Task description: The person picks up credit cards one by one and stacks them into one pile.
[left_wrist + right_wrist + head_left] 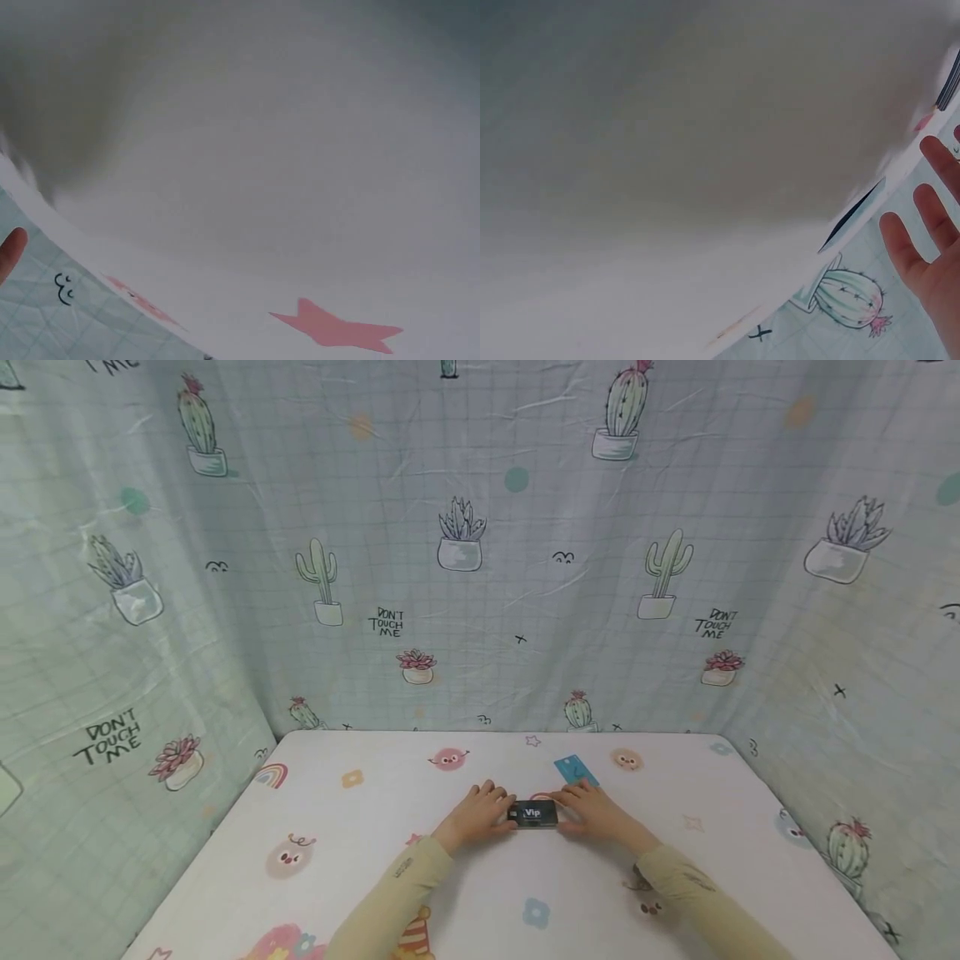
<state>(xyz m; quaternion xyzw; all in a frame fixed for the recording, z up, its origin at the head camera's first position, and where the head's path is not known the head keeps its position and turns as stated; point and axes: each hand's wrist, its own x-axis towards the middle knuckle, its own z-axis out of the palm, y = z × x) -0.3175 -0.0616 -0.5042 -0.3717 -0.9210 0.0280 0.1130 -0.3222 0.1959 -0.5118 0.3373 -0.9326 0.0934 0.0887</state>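
A small stack of cards [532, 814], its black top card printed "Vip", lies flat between the two hands at the middle of the table. My left hand [480, 814] pinches its left end, thumb at the near corner and index finger at the far one. At the opposite end my right hand [596, 814] holds it the same way. Seen from the right wrist, the layered edge of the stack [949, 84] shows at the far right, beside spread outer fingers [904, 244]. Only one fingertip [11, 251] appears in the left wrist view.
A blue card [575, 768] lies on the table just beyond the right hand's fingers. The white table [360, 843] carries printed faces, flowers and stars. Cactus-print cloth [480, 602] hangs behind it and along both sides.
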